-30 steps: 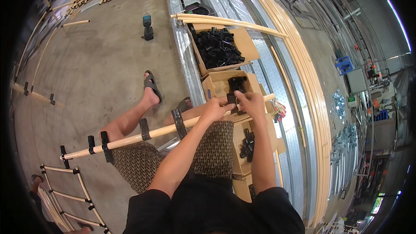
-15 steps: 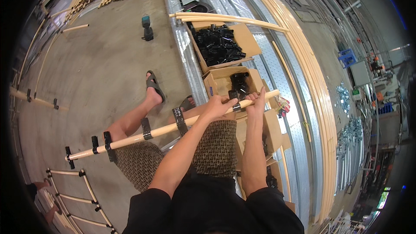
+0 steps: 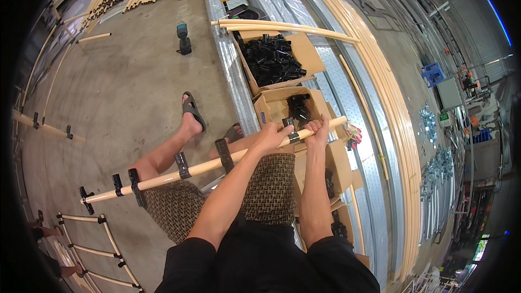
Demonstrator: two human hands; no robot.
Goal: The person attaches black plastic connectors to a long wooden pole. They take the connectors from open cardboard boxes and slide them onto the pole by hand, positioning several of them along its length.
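A long cream pipe (image 3: 203, 169) lies slanted across my thighs, with several black pipe connectors (image 3: 182, 165) spaced along it. My left hand (image 3: 271, 138) is closed around the pipe near its right end, its thumb pressed to a black connector (image 3: 291, 129) there. Just to the right, my right hand (image 3: 317, 131) wraps the same pipe, with the bare pipe end sticking out beyond it. Under the hands stands an open carton (image 3: 266, 103) with a few black connectors (image 3: 299, 107) inside.
A fuller carton of black connectors (image 3: 271, 61) stands farther off, with cream pipes (image 3: 287, 27) lying over its far side. Bundled metal profiles (image 3: 230, 76) run along the right. A cordless drill (image 3: 183, 38) stands on the floor. At lower left, another person's hand (image 3: 70, 270) is near a pipe frame (image 3: 89, 218).
My right hand's fingers have curled more closely around the pipe. The pipe's right end has shifted slightly down and left. At lower left, the other person's hands have moved.
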